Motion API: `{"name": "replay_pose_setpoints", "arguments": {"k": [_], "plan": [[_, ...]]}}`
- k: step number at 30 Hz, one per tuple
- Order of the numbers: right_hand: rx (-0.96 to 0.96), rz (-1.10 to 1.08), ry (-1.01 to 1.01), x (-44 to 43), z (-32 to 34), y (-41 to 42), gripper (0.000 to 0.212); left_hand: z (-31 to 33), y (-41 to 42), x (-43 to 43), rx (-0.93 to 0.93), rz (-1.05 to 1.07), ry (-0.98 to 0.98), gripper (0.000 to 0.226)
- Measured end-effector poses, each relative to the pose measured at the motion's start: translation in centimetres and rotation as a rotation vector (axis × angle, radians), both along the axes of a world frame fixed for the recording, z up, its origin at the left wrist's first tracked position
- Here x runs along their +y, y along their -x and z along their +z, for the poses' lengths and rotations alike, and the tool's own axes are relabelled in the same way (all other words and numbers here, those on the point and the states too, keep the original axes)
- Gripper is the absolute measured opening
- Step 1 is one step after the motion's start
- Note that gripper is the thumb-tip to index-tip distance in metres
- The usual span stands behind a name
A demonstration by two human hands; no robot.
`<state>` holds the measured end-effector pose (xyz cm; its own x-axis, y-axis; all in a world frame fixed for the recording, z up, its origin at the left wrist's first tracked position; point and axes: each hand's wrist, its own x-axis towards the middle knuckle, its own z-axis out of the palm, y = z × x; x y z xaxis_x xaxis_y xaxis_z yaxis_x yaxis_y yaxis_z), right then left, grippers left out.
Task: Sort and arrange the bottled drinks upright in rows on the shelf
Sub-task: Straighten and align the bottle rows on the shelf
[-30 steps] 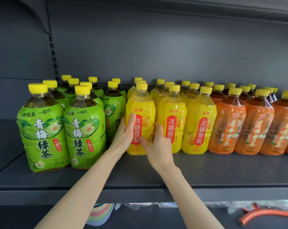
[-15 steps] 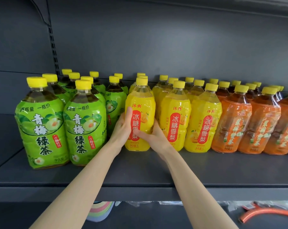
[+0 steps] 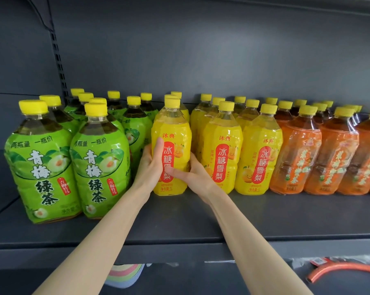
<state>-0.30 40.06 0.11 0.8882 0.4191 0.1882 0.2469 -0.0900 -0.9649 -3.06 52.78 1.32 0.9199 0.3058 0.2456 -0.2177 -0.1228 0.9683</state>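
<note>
A yellow pear-drink bottle (image 3: 174,133) with a yellow cap stands upright on the dark grey shelf (image 3: 180,222), at the left end of the yellow group. My left hand (image 3: 151,165) grips its left side, thumb across the label. My right hand (image 3: 192,175) grips its lower right side, thumb lying over the red label. Green tea bottles (image 3: 99,165) stand in rows to the left. More yellow bottles (image 3: 222,150) and orange tea bottles (image 3: 296,158) stand in rows to the right.
The shelf's back wall and a slotted upright (image 3: 58,67) rise behind the bottles. A bare strip of shelf runs along the front edge. Below the shelf lie a stack of pastel items (image 3: 124,275) and an orange curved tube (image 3: 341,271).
The yellow bottle between my hands has shifted left, closer to the green bottles, leaving a gap beside the other yellow ones. My right thumb now crosses the label.
</note>
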Motion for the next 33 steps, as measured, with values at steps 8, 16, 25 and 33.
{"name": "replay_pose_setpoints", "arguments": {"k": [8,16,25,33], "plan": [[-0.028,-0.03,-0.03,0.2,-0.3,0.1,0.082,0.6,0.0,-0.5,0.077,0.011,0.059,0.101],[0.065,0.0,-0.105,0.8,0.4,-0.5,0.085,0.5,0.0,-0.6,0.106,0.016,0.107,0.095],[-0.024,-0.099,-0.048,0.6,0.0,0.7,0.083,0.5,0.3,-0.8,0.063,0.015,0.158,0.087],[-0.044,-0.095,-0.033,0.8,-0.3,0.9,0.095,0.2,0.4,-0.8,0.037,0.051,0.068,0.091]]}}
